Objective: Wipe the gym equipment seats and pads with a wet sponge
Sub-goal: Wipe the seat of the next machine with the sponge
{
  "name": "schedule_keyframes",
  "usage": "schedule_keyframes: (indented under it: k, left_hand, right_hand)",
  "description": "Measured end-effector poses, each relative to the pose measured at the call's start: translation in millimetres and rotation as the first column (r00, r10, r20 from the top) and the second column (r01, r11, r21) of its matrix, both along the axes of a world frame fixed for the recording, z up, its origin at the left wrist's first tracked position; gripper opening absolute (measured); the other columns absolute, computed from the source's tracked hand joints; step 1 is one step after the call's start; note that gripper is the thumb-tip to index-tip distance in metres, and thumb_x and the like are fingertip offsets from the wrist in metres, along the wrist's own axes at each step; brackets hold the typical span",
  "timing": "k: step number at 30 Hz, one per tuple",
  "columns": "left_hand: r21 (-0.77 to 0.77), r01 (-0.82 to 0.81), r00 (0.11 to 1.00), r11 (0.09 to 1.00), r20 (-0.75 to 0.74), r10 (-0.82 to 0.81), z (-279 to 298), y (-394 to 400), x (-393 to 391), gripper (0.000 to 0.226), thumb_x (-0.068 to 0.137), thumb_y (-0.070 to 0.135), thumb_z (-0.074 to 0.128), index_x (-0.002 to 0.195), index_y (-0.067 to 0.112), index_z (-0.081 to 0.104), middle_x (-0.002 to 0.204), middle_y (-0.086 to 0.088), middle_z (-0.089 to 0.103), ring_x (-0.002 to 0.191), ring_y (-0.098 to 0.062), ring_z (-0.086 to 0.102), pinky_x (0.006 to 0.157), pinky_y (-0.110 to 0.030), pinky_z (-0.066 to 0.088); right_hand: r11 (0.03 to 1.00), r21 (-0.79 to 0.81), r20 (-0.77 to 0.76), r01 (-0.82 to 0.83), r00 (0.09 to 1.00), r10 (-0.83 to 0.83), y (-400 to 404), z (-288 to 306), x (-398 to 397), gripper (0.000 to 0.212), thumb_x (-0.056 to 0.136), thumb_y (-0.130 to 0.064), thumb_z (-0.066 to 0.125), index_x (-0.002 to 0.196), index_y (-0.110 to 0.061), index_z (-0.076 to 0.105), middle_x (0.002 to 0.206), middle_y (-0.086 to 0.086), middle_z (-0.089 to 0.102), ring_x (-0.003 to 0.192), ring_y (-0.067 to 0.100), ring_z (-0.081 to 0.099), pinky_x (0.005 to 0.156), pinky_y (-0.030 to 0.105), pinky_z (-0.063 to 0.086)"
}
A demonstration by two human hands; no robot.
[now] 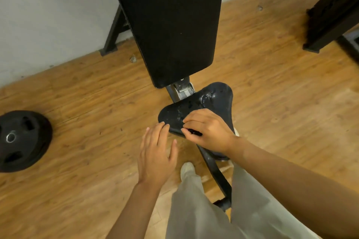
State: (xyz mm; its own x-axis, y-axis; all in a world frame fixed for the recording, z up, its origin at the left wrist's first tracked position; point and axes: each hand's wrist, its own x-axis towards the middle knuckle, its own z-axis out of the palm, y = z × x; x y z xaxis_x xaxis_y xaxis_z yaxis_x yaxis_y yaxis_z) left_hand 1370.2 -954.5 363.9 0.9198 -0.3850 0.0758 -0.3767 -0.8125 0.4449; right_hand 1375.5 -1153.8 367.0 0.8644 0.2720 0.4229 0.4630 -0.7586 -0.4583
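Note:
A black bench seat (211, 101) sits below a long black back pad (171, 23). Wet streaks and white suds show on the seat's top. My right hand (207, 134) lies over the seat's near edge, its fingers curled around a dark sponge (194, 132) that is mostly hidden under them. My left hand (157, 153) hovers just left of the seat with straight fingers, its fingertips at the seat's left corner.
A black weight plate (23, 139) lies on the wooden floor at the left. The bench frame (219, 176) runs down between my legs. Another dark piece of equipment (334, 11) stands at the upper right. A grey wall is behind the bench.

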Motion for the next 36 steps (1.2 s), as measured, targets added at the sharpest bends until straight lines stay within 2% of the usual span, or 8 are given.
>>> schedule_keyframes:
  k: [11, 17, 22, 25, 29, 32, 34, 36]
  left_hand:
    - [0.055, -0.334, 0.94, 0.941, -0.05, 0.337, -73, -27, 21, 0.043, 0.094, 0.027, 0.047, 0.128, 0.005, 0.06, 0.13, -0.012, 0.061, 0.121, -0.028, 0.056, 0.116, -0.034, 0.023]
    - [0.08, -0.387, 0.914, 0.919, -0.101, 0.393, -135, -38, 29, 0.043, 0.095, 0.028, 0.044, 0.126, 0.004, 0.06, 0.13, -0.013, 0.061, 0.121, -0.029, 0.056, 0.11, -0.049, 0.041]
    - [0.079, -0.431, 0.893, 0.899, -0.106, 0.437, -184, -35, 34, 0.042, 0.096, 0.028, 0.043, 0.127, 0.005, 0.059, 0.129, -0.012, 0.061, 0.12, -0.026, 0.054, 0.112, -0.047, 0.04]
    - [0.051, -0.445, 0.887, 0.894, -0.112, 0.448, -200, -33, 35, 0.04, 0.095, 0.023, 0.048, 0.128, 0.004, 0.058, 0.131, -0.012, 0.06, 0.123, -0.021, 0.046, 0.11, -0.047, 0.04]
    - [0.003, -0.415, 0.902, 0.91, -0.125, 0.413, -209, -30, 38, 0.043, 0.097, 0.023, 0.044, 0.133, 0.002, 0.057, 0.135, -0.013, 0.058, 0.126, -0.023, 0.049, 0.111, -0.045, 0.038]
    - [-0.033, -0.399, 0.906, 0.916, -0.171, 0.388, -213, -34, 39, 0.045, 0.099, 0.023, 0.041, 0.136, 0.002, 0.055, 0.139, -0.014, 0.056, 0.13, -0.026, 0.051, 0.111, -0.047, 0.041]
    - [-0.036, -0.403, 0.902, 0.915, -0.182, 0.39, -215, -35, 37, 0.046, 0.1, 0.024, 0.038, 0.138, 0.002, 0.053, 0.142, -0.014, 0.054, 0.132, -0.027, 0.05, 0.114, -0.043, 0.036]
    - [-0.041, -0.393, 0.908, 0.919, -0.174, 0.38, -216, -35, 35, 0.046, 0.101, 0.023, 0.037, 0.139, 0.002, 0.052, 0.145, -0.014, 0.052, 0.135, -0.026, 0.048, 0.115, -0.043, 0.036]
  right_hand:
    - [0.998, 0.059, -0.162, -0.036, 0.986, 0.045, 12, -96, 78, 0.021, 0.087, -0.019, 0.063, 0.077, -0.004, 0.074, 0.084, 0.006, 0.072, 0.083, 0.024, 0.068, 0.08, 0.041, 0.055]
    - [0.997, -0.029, -0.325, -0.076, 0.944, 0.063, 30, -161, 115, 0.006, 0.073, -0.004, 0.075, 0.077, 0.0, 0.071, 0.077, 0.012, 0.068, 0.074, 0.032, 0.065, 0.075, 0.038, 0.056]
    - [0.995, -0.019, -0.362, -0.099, 0.928, 0.086, 43, -203, 120, 0.009, 0.071, 0.003, 0.075, 0.077, 0.002, 0.069, 0.08, 0.014, 0.067, 0.079, 0.034, 0.064, 0.078, 0.041, 0.055]
    - [0.997, 0.042, -0.367, -0.061, 0.927, 0.073, 48, -214, 120, 0.007, 0.079, -0.006, 0.069, 0.081, 0.001, 0.068, 0.086, 0.012, 0.066, 0.087, 0.031, 0.061, 0.085, 0.031, 0.048]
    - [0.998, 0.021, -0.541, -0.063, 0.838, 0.064, 50, -211, 123, 0.043, 0.091, -0.036, 0.048, 0.097, 0.001, 0.068, 0.102, 0.013, 0.064, 0.103, 0.03, 0.057, 0.104, 0.02, 0.033]
    - [0.983, 0.024, -0.662, -0.183, 0.734, 0.153, 40, -196, 122, 0.061, 0.087, -0.035, 0.031, 0.125, 0.004, 0.057, 0.133, 0.017, 0.051, 0.132, 0.029, 0.04, 0.117, 0.016, -0.007]
    - [0.957, 0.025, -0.709, -0.288, 0.67, 0.22, 25, -188, 117, 0.061, 0.091, -0.026, 0.031, 0.144, 0.002, 0.038, 0.154, 0.015, 0.029, 0.148, 0.023, 0.014, 0.119, 0.021, -0.013]
    - [0.931, 0.086, -0.767, -0.356, 0.572, 0.29, 8, -183, 115, 0.062, 0.099, -0.013, 0.041, 0.156, -0.006, 0.017, 0.165, 0.005, 0.004, 0.151, 0.011, -0.008, 0.122, 0.026, -0.008]
